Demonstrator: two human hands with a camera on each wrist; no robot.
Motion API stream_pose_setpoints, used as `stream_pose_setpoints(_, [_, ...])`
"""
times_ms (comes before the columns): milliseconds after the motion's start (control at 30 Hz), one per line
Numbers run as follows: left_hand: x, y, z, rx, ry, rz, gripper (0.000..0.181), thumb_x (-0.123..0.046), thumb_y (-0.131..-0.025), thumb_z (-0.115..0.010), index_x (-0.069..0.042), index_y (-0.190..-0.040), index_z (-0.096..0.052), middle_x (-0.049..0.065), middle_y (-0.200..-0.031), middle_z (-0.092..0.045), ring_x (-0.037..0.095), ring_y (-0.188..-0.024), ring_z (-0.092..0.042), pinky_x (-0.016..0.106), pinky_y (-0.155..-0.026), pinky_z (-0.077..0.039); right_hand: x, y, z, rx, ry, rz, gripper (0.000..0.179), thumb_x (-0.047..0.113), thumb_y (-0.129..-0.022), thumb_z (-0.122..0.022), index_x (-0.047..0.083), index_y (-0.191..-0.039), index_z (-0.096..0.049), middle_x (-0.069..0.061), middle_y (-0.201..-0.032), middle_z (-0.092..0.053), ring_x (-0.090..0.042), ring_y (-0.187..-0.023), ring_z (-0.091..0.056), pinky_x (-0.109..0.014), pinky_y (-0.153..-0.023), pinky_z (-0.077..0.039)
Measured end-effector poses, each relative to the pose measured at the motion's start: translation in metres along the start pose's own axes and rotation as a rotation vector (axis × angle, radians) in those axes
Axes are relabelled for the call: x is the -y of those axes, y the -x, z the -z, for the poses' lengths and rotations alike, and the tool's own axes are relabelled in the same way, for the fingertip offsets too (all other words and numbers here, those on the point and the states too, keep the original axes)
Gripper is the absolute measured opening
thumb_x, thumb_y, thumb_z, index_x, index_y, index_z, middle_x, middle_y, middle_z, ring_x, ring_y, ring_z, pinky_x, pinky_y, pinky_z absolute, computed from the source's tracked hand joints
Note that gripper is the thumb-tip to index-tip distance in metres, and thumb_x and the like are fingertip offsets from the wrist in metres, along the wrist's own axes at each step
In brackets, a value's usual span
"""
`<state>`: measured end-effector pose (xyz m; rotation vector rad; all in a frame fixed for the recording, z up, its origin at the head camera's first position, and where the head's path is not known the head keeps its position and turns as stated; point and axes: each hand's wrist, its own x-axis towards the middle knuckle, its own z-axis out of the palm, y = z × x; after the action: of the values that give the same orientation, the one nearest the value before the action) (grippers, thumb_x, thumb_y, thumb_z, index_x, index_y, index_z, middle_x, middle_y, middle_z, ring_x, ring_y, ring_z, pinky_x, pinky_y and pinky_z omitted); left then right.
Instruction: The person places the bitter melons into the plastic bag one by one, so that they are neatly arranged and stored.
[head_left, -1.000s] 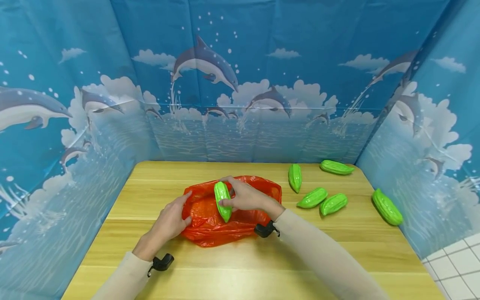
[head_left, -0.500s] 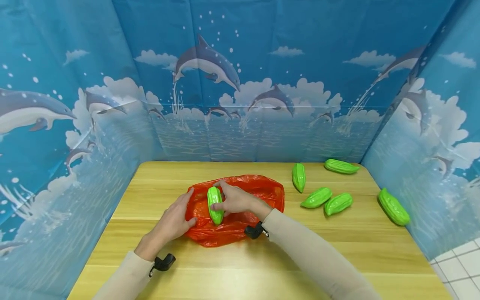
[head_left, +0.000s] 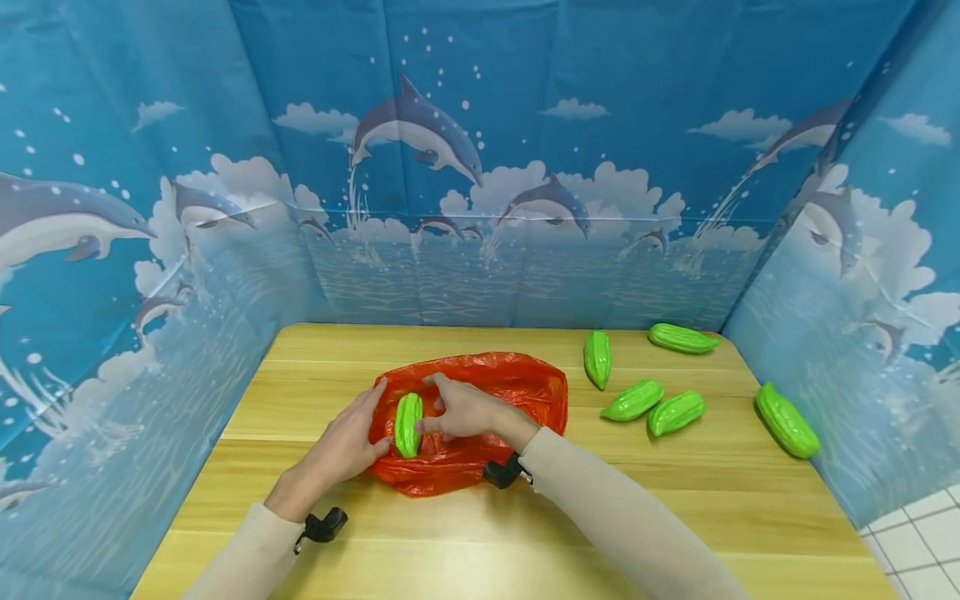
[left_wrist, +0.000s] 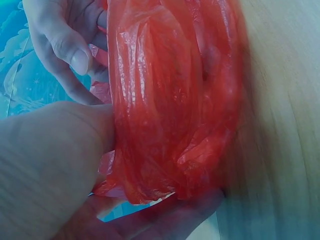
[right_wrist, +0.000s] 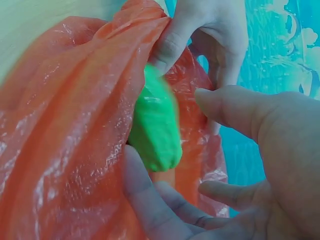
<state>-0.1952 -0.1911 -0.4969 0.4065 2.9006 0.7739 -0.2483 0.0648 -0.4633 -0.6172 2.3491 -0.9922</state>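
A red plastic bag (head_left: 480, 467) lies on the table with its mouth spread. My left hand (head_left: 341, 442) grips the bag's left rim, fingers beneath the plastic in the left wrist view. Inside the mouth, near that hand, is a bright green bitter melon (head_left: 407, 425) with a ridged, glossy skin. My right hand (head_left: 472, 410) is just right of it over the bag, thumb and fingers spread. In the right wrist view the bitter melon (right_wrist: 157, 125) shows between the spread fingers, partly behind a fold of the bag.
Several more green bitter melons lie to the right: one upright-lying piece (head_left: 597, 358), a close pair (head_left: 633, 400), one at the back edge (head_left: 681, 338) and one at the right edge (head_left: 786, 421). A dolphin-print curtain (head_left: 465, 275) closes in the table's back and sides.
My right hand has moved left and lower into the bag's mouth with the bitter melon, and its fingers have come away from it. The left hand has stayed at the bag's rim.
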Motion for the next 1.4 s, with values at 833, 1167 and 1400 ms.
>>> stream_pose_setpoints(833, [0.001, 0.003, -0.003, -0.04, 0.032, -0.054, 0.08, -0.008, -0.11, -0.073, -0.028, -0.182, -0.043, 0.034, -0.181, -0.045, 0.062, -0.162, -0.051, 0.079, -0.128, -0.049, -0.025, 0.05, 0.048, -0.258, 0.163, 0.111, 0.065, 0.031, -0.115, -0.077, 0.012, -0.173, -0.054, -0.019, -0.156, -0.068, -0.03, -0.119, -0.075, -0.051, -0.103, -0.067])
stream_pose_setpoints(1167, [0.0, 0.004, -0.003, -0.06, 0.01, -0.067, 0.065, -0.011, -0.114, -0.071, -0.029, -0.175, -0.057, 0.036, -0.177, -0.048, 0.062, -0.157, -0.056, 0.078, -0.127, -0.051, -0.048, 0.064, 0.079, -0.391, 0.194, 0.134, 0.055, 0.025, -0.117, -0.072, 0.014, -0.169, -0.06, -0.016, -0.146, -0.076, -0.027, -0.115, -0.078, -0.05, -0.098, -0.069])
stream_pose_setpoints(1400, [-0.001, 0.002, -0.004, -0.078, 0.012, -0.064, 0.06, -0.021, -0.114, -0.076, -0.025, -0.171, -0.062, 0.031, -0.172, -0.057, 0.058, -0.149, -0.064, 0.076, -0.123, -0.055, -0.071, 0.073, 0.101, -0.436, 0.185, 0.142, 0.051, 0.021, -0.118, -0.07, 0.011, -0.168, -0.061, -0.022, -0.147, -0.071, -0.032, -0.115, -0.077, -0.051, -0.097, -0.07])
